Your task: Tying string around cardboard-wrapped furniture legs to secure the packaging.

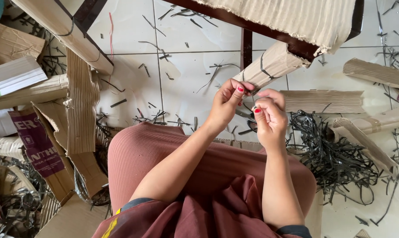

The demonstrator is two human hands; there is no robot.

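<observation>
My left hand and my right hand meet just below a chair leg wrapped in corrugated cardboard. A thin black strap is bound around that wrapped leg. Both hands pinch something small at the leg's lower end; it is too small to tell what, possibly the strap's end. Scissors lie on the floor between and beneath the hands, partly hidden. My knees in a pink garment fill the lower middle.
A pile of black strap offcuts lies to the right, with rolled cardboard pieces near it. Flattened cardboard boxes crowd the left. Another wrapped wooden leg slants at upper left. White floor tiles carry scattered strap bits.
</observation>
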